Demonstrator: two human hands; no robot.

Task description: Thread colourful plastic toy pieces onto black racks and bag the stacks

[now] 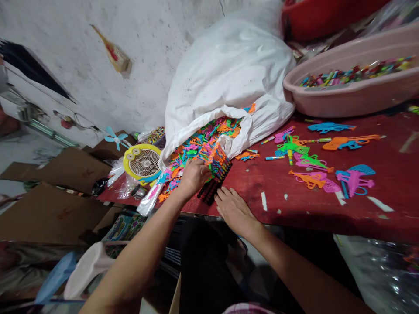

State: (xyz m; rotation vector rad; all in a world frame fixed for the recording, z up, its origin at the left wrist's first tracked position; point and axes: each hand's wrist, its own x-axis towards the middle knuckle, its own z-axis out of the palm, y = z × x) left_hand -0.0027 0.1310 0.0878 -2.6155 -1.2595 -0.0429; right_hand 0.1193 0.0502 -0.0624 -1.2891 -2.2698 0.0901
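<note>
Rack (209,192) lies at the counter (255,179) edge, far half loaded with coloured pieces (218,162), near half bare; we judge filling about midway. Left hand (194,176) fingers curl over the pieces; whether they grip any we cannot tell. Right hand (234,208) lies flat, fingers spread, holding nothing, tips touching the rack's near end. Bag (229,74) spills more behind

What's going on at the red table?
A person is working with bare hands at the table. The left hand is curled on a stack of bright plastic pieces that sits on a black tray, at the mouth of a white sack spilling more of them. The right hand lies open by the tray's near end. Toy guns lie loose to the right, below a pink tub.
</note>
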